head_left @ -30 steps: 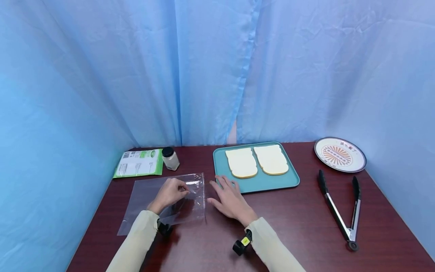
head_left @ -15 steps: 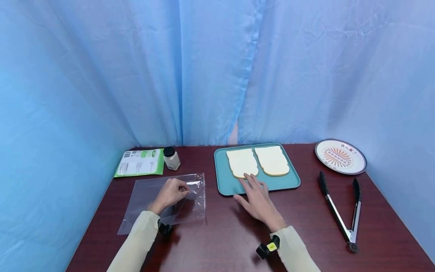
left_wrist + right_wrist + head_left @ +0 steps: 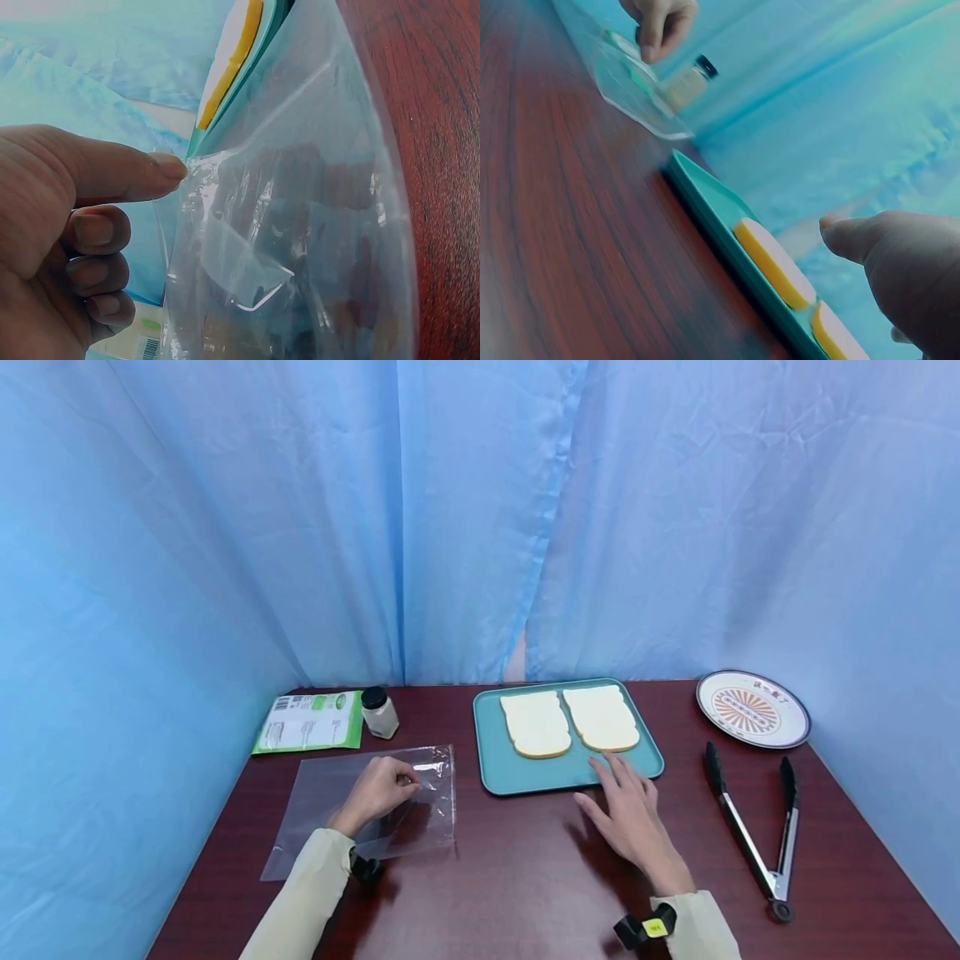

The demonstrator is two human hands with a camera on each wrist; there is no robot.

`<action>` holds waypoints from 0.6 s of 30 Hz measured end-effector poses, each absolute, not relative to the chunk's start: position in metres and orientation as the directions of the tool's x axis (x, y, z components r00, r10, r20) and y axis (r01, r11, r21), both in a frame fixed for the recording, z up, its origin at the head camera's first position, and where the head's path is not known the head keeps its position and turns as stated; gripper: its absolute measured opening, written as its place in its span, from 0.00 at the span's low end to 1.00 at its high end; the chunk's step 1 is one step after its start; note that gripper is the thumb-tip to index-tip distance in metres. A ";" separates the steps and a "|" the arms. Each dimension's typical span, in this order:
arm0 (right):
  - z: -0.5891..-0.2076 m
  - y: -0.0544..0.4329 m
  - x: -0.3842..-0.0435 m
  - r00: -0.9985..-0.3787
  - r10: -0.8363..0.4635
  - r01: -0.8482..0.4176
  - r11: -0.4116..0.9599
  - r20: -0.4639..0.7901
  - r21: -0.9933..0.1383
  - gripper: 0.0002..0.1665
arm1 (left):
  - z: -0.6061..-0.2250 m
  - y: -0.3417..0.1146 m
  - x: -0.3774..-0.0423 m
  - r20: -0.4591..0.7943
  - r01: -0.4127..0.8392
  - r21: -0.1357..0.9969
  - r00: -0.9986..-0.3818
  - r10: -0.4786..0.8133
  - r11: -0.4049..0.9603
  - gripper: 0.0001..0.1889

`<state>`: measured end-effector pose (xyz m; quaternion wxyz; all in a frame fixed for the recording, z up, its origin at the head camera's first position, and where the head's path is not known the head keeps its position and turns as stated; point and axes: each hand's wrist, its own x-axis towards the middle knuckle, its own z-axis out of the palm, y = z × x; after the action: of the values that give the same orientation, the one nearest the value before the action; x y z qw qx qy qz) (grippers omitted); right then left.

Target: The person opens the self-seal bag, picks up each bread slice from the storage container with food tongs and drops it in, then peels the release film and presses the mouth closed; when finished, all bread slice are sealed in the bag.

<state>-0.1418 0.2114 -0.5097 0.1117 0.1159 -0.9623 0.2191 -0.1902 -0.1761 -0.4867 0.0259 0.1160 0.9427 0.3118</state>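
In the head view my left hand (image 3: 378,791) pinches the upper layer of a clear plastic bag (image 3: 315,802) and lifts it near the bag's right end. The left wrist view shows the raised film of the bag (image 3: 300,187) against my thumb, the other fingers curled. My right hand (image 3: 633,814) has its fingers spread and holds nothing. Its fingertips overlap the front edge of a teal tray (image 3: 525,775), just below the right-hand bread slice (image 3: 600,717). A second bread slice (image 3: 536,724) lies beside it on the tray.
Behind the bag are a green and white packet (image 3: 309,722) and a small black-lidded jar (image 3: 380,714). To the right stand open black-tipped tongs (image 3: 776,885) and a patterned plate (image 3: 787,727). Blue curtains (image 3: 465,527) enclose the table's back and sides.
My right hand has moved right, from beside the bag, past the left bread slice, to the tray's right front. My left hand keeps its pinch on the bag in the same place.
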 end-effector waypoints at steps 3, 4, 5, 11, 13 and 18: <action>-0.511 0.226 -0.139 -0.954 -0.134 -0.237 0.885 0.268 -0.400 0.38 | -0.488 -0.176 -0.191 0.031 0.211 0.589 -0.971 0.239 0.780 0.03; -0.511 0.231 -0.138 -0.955 -0.121 -0.226 0.888 0.270 -0.401 0.38 | -0.488 -0.175 -0.191 0.032 0.212 0.587 -0.970 0.240 0.782 0.03; -0.511 0.236 -0.137 -0.956 -0.109 -0.216 0.890 0.272 -0.402 0.38 | -0.488 -0.175 -0.191 0.031 0.213 0.585 -0.970 0.241 0.783 0.03; -0.510 0.264 -0.131 -0.964 -0.036 -0.150 0.894 0.264 -0.423 0.38 | -0.488 -0.175 -0.192 0.027 0.209 0.580 -0.971 0.238 0.787 0.04; -0.511 0.273 -0.129 -0.965 -0.011 -0.127 0.894 0.263 -0.430 0.37 | -0.489 -0.175 -0.192 0.027 0.208 0.577 -0.971 0.236 0.790 0.04; -0.510 0.289 -0.127 -0.967 0.054 -0.062 0.900 0.251 -0.431 0.37 | -0.490 -0.174 -0.193 0.024 0.206 0.573 -0.972 0.235 0.793 0.05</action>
<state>-0.1271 0.2890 -0.5105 0.1293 0.0020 -0.9661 0.2233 -0.1930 -0.1740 -0.4905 0.0244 0.1166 0.9466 0.2997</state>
